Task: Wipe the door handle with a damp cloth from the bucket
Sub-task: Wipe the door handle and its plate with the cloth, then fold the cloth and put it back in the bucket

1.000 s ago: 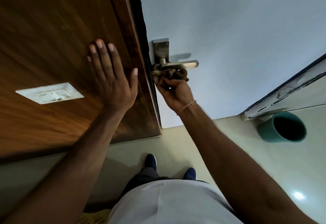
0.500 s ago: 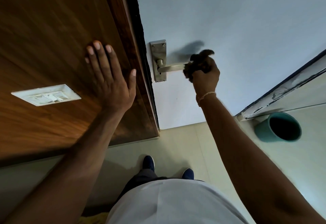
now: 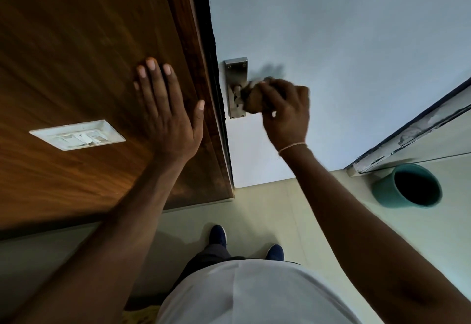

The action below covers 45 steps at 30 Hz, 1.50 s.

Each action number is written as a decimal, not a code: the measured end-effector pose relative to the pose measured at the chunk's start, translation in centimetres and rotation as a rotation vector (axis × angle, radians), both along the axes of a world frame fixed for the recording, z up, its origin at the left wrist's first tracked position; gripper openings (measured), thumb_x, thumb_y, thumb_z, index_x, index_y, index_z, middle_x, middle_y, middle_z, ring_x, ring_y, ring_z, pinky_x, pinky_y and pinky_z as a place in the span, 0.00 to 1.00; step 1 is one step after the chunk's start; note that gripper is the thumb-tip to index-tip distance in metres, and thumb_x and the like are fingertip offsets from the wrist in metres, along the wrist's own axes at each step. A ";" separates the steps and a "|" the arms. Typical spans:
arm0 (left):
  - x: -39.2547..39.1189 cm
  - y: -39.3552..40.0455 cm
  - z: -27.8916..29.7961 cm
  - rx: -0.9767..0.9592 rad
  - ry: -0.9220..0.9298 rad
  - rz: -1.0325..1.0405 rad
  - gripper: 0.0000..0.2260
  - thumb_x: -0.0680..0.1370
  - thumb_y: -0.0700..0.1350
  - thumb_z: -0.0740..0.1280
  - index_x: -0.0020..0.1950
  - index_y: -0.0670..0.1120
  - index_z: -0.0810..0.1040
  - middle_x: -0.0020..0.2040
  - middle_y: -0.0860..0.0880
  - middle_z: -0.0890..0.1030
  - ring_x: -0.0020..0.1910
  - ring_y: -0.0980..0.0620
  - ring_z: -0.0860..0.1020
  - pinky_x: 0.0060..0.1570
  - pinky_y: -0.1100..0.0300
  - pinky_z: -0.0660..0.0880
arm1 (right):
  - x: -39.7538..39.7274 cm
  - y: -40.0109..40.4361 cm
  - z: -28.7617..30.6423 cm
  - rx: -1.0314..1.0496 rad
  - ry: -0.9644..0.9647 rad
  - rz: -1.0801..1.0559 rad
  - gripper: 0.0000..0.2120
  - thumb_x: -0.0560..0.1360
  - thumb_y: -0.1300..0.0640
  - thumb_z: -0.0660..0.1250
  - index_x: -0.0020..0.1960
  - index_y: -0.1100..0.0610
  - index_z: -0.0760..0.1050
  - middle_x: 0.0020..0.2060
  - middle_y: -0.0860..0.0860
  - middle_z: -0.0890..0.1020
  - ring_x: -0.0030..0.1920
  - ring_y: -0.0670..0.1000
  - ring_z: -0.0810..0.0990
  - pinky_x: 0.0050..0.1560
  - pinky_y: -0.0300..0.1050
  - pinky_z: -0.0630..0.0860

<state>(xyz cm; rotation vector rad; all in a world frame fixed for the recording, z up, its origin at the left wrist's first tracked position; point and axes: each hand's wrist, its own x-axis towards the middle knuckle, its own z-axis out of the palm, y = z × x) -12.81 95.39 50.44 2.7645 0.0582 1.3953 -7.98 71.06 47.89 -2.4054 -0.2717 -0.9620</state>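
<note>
A metal door handle with a steel backplate is fixed to the pale blue door. My right hand is closed around a brown cloth and presses it over the lever close to the backplate, so most of the lever is hidden. My left hand lies flat, fingers spread, on the brown wooden panel left of the door edge. A teal bucket stands on the floor at the right.
A white switch plate sits on the wooden panel left of my left hand. A door frame edge runs diagonally at the right above the bucket. My blue shoes stand on the pale floor below.
My right hand with the cloth slid out to the lever's tip, then back along the lever toward the backplate. The left hand has stayed flat on the wooden panel.
</note>
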 end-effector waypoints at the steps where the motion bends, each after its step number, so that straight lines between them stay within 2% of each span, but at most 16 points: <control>1: 0.0 0.0 0.1 -0.003 0.001 -0.001 0.37 0.85 0.56 0.66 0.85 0.35 0.58 0.82 0.30 0.63 0.83 0.29 0.60 0.86 0.37 0.54 | 0.1 -1.2 -0.2 0.083 0.071 -0.038 0.26 0.73 0.64 0.73 0.68 0.48 0.84 0.64 0.49 0.84 0.58 0.61 0.77 0.55 0.48 0.77; 4: 0.0 -0.3 0.2 -0.019 0.011 0.003 0.37 0.86 0.58 0.63 0.85 0.35 0.57 0.83 0.29 0.62 0.83 0.29 0.59 0.86 0.37 0.53 | 0.2 -3.3 0.0 0.335 0.340 -0.148 0.26 0.72 0.60 0.72 0.68 0.46 0.83 0.62 0.49 0.84 0.59 0.56 0.79 0.53 0.39 0.71; 8: -0.5 -1.2 0.6 -0.073 0.028 -0.018 0.38 0.85 0.57 0.66 0.84 0.33 0.57 0.83 0.28 0.61 0.84 0.28 0.58 0.86 0.36 0.54 | -1.4 -3.1 0.2 0.811 0.568 -0.174 0.14 0.71 0.61 0.69 0.50 0.44 0.85 0.44 0.46 0.88 0.47 0.54 0.88 0.55 0.56 0.85; 11: -1.1 -2.0 0.7 -0.097 0.056 -0.056 0.39 0.84 0.56 0.68 0.84 0.33 0.57 0.83 0.28 0.60 0.84 0.28 0.58 0.85 0.35 0.55 | -2.5 -2.6 0.0 1.247 0.641 -0.069 0.11 0.74 0.67 0.68 0.55 0.60 0.81 0.43 0.55 0.87 0.44 0.65 0.90 0.51 0.64 0.87; 14: -1.8 -3.1 -0.1 -0.093 0.105 -0.164 0.39 0.84 0.55 0.68 0.85 0.34 0.57 0.84 0.30 0.60 0.85 0.32 0.58 0.85 0.36 0.56 | -3.8 -2.0 1.0 1.567 0.746 0.020 0.15 0.78 0.69 0.61 0.62 0.66 0.79 0.46 0.62 0.86 0.49 0.66 0.90 0.46 0.54 0.88; 16: -2.2 -3.8 -0.8 -0.109 0.132 -0.231 0.37 0.85 0.56 0.65 0.85 0.34 0.57 0.84 0.31 0.59 0.86 0.33 0.57 0.85 0.36 0.56 | -4.7 -1.8 1.2 1.711 0.811 0.068 0.14 0.79 0.67 0.59 0.59 0.61 0.81 0.45 0.59 0.87 0.51 0.60 0.89 0.47 0.49 0.85; 19: -2.8 -4.8 -1.6 -0.161 0.179 -0.337 0.35 0.86 0.56 0.61 0.85 0.34 0.57 0.85 0.32 0.58 0.86 0.33 0.56 0.85 0.35 0.56 | -5.8 -1.6 1.8 1.886 0.824 0.184 0.12 0.76 0.63 0.58 0.51 0.58 0.79 0.41 0.55 0.83 0.49 0.58 0.82 0.50 0.50 0.80; 22: -3.0 -5.8 -2.3 -0.263 0.274 -0.577 0.32 0.86 0.54 0.61 0.84 0.34 0.61 0.85 0.34 0.59 0.86 0.35 0.58 0.84 0.37 0.58 | -6.9 -1.6 3.0 1.875 0.838 0.308 0.11 0.78 0.55 0.60 0.53 0.57 0.80 0.41 0.52 0.84 0.46 0.55 0.82 0.53 0.49 0.76; 24: -2.9 -6.5 -2.6 -0.371 0.367 -0.717 0.28 0.88 0.54 0.58 0.83 0.37 0.66 0.84 0.38 0.65 0.84 0.40 0.63 0.82 0.40 0.64 | -7.3 -1.9 3.4 1.812 0.863 0.352 0.19 0.81 0.43 0.65 0.63 0.56 0.81 0.58 0.53 0.87 0.56 0.57 0.85 0.60 0.50 0.74; 26: -2.5 -7.5 -2.6 -0.531 0.459 -0.772 0.25 0.88 0.55 0.56 0.79 0.41 0.72 0.79 0.43 0.73 0.79 0.46 0.70 0.77 0.44 0.70 | -7.6 -2.1 3.7 1.786 0.853 0.346 0.23 0.82 0.37 0.65 0.63 0.54 0.82 0.69 0.56 0.83 0.62 0.60 0.83 0.64 0.54 0.74; 29: -1.5 -9.7 -2.2 -0.958 0.688 -0.786 0.24 0.86 0.60 0.55 0.70 0.46 0.79 0.67 0.48 0.82 0.69 0.51 0.78 0.72 0.45 0.75 | -8.7 -3.0 3.4 1.820 0.785 0.306 0.16 0.85 0.48 0.62 0.64 0.59 0.78 0.66 0.62 0.80 0.60 0.65 0.80 0.60 0.60 0.80; 32: 0.3 -12.3 -1.3 -1.303 1.071 -0.727 0.22 0.84 0.65 0.59 0.61 0.50 0.80 0.59 0.49 0.85 0.61 0.49 0.83 0.70 0.43 0.78 | -10.5 -5.1 2.9 1.765 0.763 0.170 0.23 0.80 0.55 0.61 0.70 0.69 0.72 0.64 0.67 0.77 0.56 0.68 0.76 0.57 0.61 0.73; 34: 0.7 -14.5 -0.9 -1.329 1.289 -0.746 0.19 0.86 0.62 0.63 0.60 0.47 0.81 0.57 0.47 0.86 0.58 0.47 0.85 0.66 0.45 0.81 | -12.1 -6.9 2.8 1.736 0.762 0.070 0.28 0.77 0.57 0.62 0.72 0.71 0.70 0.61 0.68 0.75 0.58 0.68 0.71 0.57 0.63 0.69; 38: 0.0 -20.1 -0.2 -1.295 1.510 -0.890 0.23 0.85 0.59 0.66 0.63 0.39 0.84 0.58 0.41 0.87 0.55 0.47 0.87 0.53 0.57 0.82 | -15.4 -12.2 2.3 1.730 0.681 0.060 0.22 0.77 0.62 0.59 0.67 0.69 0.77 0.58 0.68 0.79 0.53 0.68 0.74 0.53 0.60 0.75; 42: -1.8 -27.2 -0.4 -1.230 1.594 -1.005 0.18 0.83 0.51 0.72 0.57 0.35 0.83 0.51 0.35 0.86 0.48 0.41 0.83 0.52 0.49 0.81 | -18.8 -18.6 1.7 1.813 0.582 0.067 0.19 0.76 0.63 0.58 0.64 0.63 0.78 0.60 0.67 0.82 0.57 0.68 0.78 0.54 0.62 0.76; 45: -3.4 -33.9 -0.4 -1.196 1.587 -1.058 0.14 0.81 0.46 0.75 0.57 0.35 0.84 0.47 0.40 0.87 0.44 0.46 0.83 0.47 0.55 0.81 | -21.1 -24.6 0.8 1.849 0.537 0.066 0.24 0.77 0.64 0.56 0.71 0.65 0.74 0.63 0.66 0.81 0.60 0.69 0.78 0.62 0.70 0.73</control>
